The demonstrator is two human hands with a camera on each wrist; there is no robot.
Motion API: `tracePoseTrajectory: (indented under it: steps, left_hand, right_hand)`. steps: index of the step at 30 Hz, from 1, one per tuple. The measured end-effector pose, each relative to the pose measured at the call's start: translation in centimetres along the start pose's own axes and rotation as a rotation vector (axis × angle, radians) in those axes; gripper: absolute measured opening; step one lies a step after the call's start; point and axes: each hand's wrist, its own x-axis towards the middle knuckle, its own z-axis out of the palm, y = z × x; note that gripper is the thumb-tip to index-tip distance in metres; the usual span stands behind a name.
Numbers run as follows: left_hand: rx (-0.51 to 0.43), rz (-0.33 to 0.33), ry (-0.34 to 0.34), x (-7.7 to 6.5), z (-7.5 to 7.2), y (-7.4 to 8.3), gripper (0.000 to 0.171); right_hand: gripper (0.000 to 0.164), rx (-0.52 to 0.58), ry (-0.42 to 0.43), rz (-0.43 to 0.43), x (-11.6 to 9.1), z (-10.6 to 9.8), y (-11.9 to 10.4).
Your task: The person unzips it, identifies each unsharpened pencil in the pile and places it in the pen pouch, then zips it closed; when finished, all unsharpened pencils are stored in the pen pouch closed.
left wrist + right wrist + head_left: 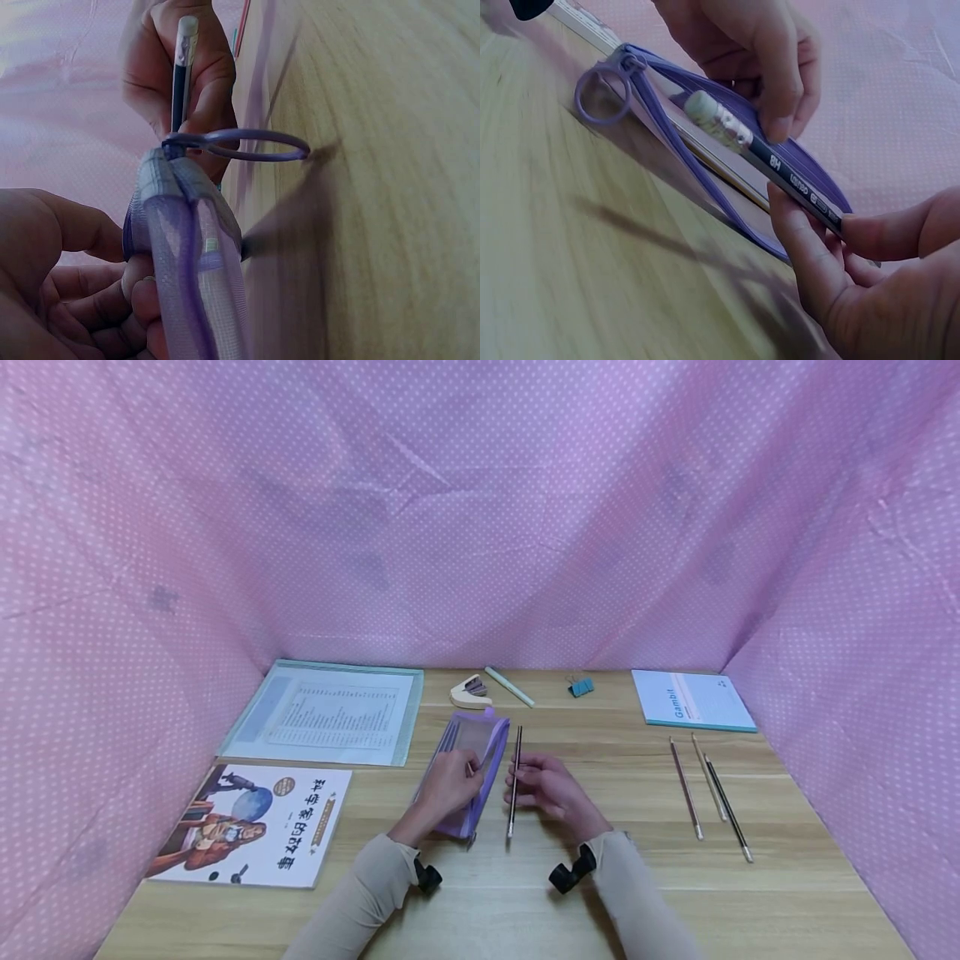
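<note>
A purple mesh zip pencil case [456, 822] lies at the middle of the table, its zip open and some pencils visible inside. My left hand [452, 783] pinches the case by the edge of its opening. Beside the case, my right hand [551, 785] holds a dark pencil [517, 747] between thumb and fingers. In the right wrist view this pencil [787, 176] shows a white eraser end and HB lettering, in front of the open zip. A purple ring pull [259, 145] hangs at the case's end in the left wrist view.
Several pencils [686, 793] lie at the right, below a light blue notebook [693, 700]. A cream stapler-like object [470, 693], a pale green pen [510, 687] and a teal binder clip [581, 687] lie at the back. Left are a document folder [322, 714] and a picture book [255, 827].
</note>
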Motion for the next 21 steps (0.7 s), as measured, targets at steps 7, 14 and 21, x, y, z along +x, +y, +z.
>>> tracePoseTrajectory:
  steps: [7, 14, 21]
  left_hand:
    - [0.004, 0.012, 0.012, 0.0, 0.0, -0.1, 0.006]
    - [-0.002, 0.008, -0.001, 0.0, 0.1, -0.1, 0.006]
    - [-0.009, -0.008, -0.018, 0.0, 0.0, 0.0, 0.005]
  right_hand:
    - [0.044, 0.03, 0.006, -0.006, 0.7, 1.2, 0.2]
    - [0.042, 0.018, 0.057, 0.007, 1.2, 2.0, 0.3]
    - [0.04, 0.011, 0.101, 0.015, 2.0, 3.0, 0.2]
